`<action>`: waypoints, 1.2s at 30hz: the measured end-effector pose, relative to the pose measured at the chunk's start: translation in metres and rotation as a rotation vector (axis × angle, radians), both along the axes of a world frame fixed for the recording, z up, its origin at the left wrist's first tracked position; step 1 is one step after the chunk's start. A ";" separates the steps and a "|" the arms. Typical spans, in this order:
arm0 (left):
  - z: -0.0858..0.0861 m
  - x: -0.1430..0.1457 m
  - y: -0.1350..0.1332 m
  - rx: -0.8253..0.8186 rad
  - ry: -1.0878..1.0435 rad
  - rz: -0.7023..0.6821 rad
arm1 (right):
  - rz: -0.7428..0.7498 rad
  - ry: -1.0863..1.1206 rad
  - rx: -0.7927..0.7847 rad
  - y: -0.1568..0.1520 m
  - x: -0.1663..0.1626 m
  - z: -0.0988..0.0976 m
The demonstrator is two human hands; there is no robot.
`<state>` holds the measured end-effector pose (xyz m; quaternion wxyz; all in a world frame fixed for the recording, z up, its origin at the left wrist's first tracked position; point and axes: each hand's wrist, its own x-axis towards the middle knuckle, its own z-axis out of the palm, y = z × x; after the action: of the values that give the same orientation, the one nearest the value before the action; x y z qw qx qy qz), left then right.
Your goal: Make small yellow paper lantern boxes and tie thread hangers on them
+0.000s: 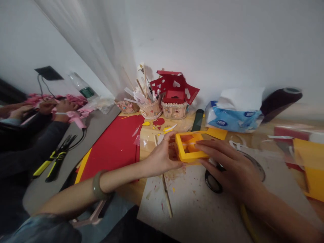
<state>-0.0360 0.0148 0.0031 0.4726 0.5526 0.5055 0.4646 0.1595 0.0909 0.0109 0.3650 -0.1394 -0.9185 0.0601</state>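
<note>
A small yellow paper box (186, 156) with window-like openings is held above the work board, tilted so that I look into its open side. My left hand (162, 153) grips its left side, thumb on top and fingers beneath. The fingers of my right hand (234, 167) reach over its right side and hold it there. Black-handled scissors (213, 181) lie on the board under my right hand, partly hidden. Just below the box, a thin wooden stick (166, 195) rests on the board.
Red card sheets (113, 148) lie to the left. Decorated pots (151, 109) with sticks and a red paper box (174, 96) stand by the wall, near a tissue pack (231, 116). At far left, a co-worker's hands (64, 107) handle pink material beside yellow-black pliers (57, 162).
</note>
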 end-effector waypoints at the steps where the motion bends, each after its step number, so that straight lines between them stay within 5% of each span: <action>1: -0.002 -0.001 0.001 -0.034 -0.020 -0.024 | -0.012 0.022 0.000 -0.001 0.003 0.002; 13: -0.013 -0.037 -0.003 0.065 0.314 -0.183 | -0.234 0.015 -0.381 -0.010 0.021 0.014; 16: -0.009 -0.040 -0.004 0.197 0.296 -0.121 | -0.216 0.009 -0.373 -0.010 0.014 0.014; 20: -0.005 -0.040 -0.002 0.414 0.414 0.127 | -0.239 0.023 -0.289 -0.007 0.008 0.013; 24: -0.003 -0.036 0.001 0.640 0.538 0.142 | -0.231 0.015 -0.129 -0.005 0.006 0.012; 31: 0.000 -0.026 0.009 0.491 0.467 0.235 | -0.246 0.000 -0.129 -0.004 0.003 0.010; 36: 0.002 -0.025 0.013 0.564 0.493 0.220 | -0.208 0.001 -0.101 -0.004 0.003 0.010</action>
<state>-0.0610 0.0281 0.0048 0.1142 0.6983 0.5125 0.4865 0.1630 0.0874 0.0212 0.3624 -0.2523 -0.8947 0.0682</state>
